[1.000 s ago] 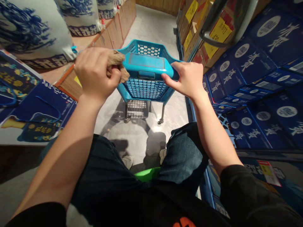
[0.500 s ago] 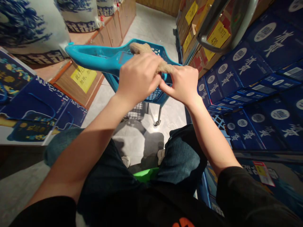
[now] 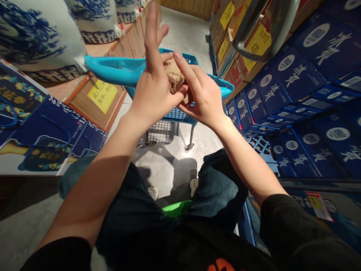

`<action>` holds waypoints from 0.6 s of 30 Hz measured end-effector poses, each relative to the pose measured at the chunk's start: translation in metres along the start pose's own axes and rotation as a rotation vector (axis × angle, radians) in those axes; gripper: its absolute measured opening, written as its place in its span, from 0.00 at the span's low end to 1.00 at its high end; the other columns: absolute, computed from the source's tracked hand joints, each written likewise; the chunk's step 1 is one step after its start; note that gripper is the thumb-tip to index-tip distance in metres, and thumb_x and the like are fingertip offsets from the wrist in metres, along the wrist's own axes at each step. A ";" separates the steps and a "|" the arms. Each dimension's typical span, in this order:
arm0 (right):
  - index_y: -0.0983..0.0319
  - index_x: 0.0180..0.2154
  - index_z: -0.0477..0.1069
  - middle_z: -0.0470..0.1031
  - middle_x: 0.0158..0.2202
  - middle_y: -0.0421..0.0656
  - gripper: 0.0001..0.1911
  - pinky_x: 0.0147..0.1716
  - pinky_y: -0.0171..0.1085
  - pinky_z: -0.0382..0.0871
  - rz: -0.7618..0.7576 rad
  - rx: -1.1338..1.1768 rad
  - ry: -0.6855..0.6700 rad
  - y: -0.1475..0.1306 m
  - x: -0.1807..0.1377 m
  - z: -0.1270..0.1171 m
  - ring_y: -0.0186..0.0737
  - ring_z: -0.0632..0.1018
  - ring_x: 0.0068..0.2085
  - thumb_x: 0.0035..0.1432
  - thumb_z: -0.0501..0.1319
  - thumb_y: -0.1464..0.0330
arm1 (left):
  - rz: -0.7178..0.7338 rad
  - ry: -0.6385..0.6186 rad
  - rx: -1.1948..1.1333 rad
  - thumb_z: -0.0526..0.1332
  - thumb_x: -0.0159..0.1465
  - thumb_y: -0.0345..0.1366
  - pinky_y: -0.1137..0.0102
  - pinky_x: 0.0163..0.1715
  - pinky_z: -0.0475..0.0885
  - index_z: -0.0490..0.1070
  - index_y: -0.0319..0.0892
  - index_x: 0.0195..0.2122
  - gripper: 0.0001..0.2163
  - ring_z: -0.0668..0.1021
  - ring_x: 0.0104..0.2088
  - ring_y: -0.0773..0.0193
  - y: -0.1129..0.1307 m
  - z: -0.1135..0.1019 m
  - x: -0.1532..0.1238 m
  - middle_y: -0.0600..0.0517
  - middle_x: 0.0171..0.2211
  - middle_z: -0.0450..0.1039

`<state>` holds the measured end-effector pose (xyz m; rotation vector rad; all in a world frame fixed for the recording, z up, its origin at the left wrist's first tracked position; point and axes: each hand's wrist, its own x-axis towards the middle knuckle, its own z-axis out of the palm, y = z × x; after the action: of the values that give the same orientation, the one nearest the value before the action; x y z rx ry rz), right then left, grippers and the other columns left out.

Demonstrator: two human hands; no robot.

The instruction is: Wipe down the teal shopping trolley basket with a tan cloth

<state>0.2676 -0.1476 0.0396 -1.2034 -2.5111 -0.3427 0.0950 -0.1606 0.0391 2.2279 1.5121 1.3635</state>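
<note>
Between my hands is a bunched tan cloth (image 3: 175,75), fuzzy like a rag, held above the blue shopping cart (image 3: 113,73). My left hand (image 3: 153,81) has its palm side and thumb against the cloth; two fingers point up while another bends over the cloth's top. My right hand (image 3: 204,94) grips the cloth from the right, index finger stretched along its upper edge and thumb underneath. The thumbs come close together below it. The cloth's underside is hidden by my fingers. Just behind my hands runs the cart's blue handle rim.
On the left, large blue-and-white jars (image 3: 42,37) stand on a wooden cabinet (image 3: 98,109), with navy gift bags (image 3: 42,131) nearer me. Stacked blue boxes (image 3: 304,86) line the right. A grey loop handle (image 3: 284,34) hangs at upper right. Tiled floor runs between.
The cloth has gone from a stretched twist over the cart handle to a compact bundle. My left fingers have lifted upward, and my right hand has shifted left, uncovering the handle's right end.
</note>
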 end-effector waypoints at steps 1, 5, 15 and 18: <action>0.52 0.81 0.49 0.74 0.69 0.49 0.38 0.65 0.54 0.72 0.012 0.011 0.005 -0.001 0.001 -0.001 0.59 0.73 0.69 0.75 0.49 0.56 | 0.018 -0.015 0.001 0.66 0.66 0.45 0.47 0.61 0.78 0.51 0.59 0.76 0.39 0.64 0.76 0.42 -0.002 -0.005 0.001 0.48 0.73 0.63; 0.44 0.76 0.62 0.76 0.65 0.47 0.31 0.59 0.51 0.75 0.086 0.013 0.035 0.007 -0.001 -0.006 0.55 0.75 0.63 0.76 0.50 0.59 | 0.213 -0.069 -0.003 0.63 0.69 0.47 0.51 0.71 0.69 0.56 0.55 0.75 0.34 0.67 0.75 0.47 -0.025 -0.023 0.008 0.49 0.74 0.65; 0.50 0.66 0.72 0.77 0.58 0.51 0.24 0.54 0.52 0.75 0.206 0.051 0.227 0.045 -0.001 0.007 0.59 0.76 0.59 0.76 0.50 0.61 | -0.016 -0.013 0.194 0.49 0.75 0.56 0.43 0.69 0.54 0.73 0.55 0.65 0.24 0.69 0.69 0.40 -0.066 0.012 0.008 0.54 0.68 0.73; 0.48 0.66 0.73 0.78 0.58 0.49 0.25 0.57 0.50 0.77 0.082 0.171 0.246 0.037 0.001 0.014 0.55 0.78 0.60 0.77 0.47 0.64 | 0.030 0.000 0.122 0.45 0.75 0.60 0.43 0.69 0.52 0.72 0.57 0.67 0.29 0.64 0.71 0.40 -0.072 0.020 0.010 0.59 0.69 0.73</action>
<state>0.2938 -0.1194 0.0296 -1.1196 -2.2259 -0.2336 0.0614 -0.1099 -0.0059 2.3308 1.6089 1.3130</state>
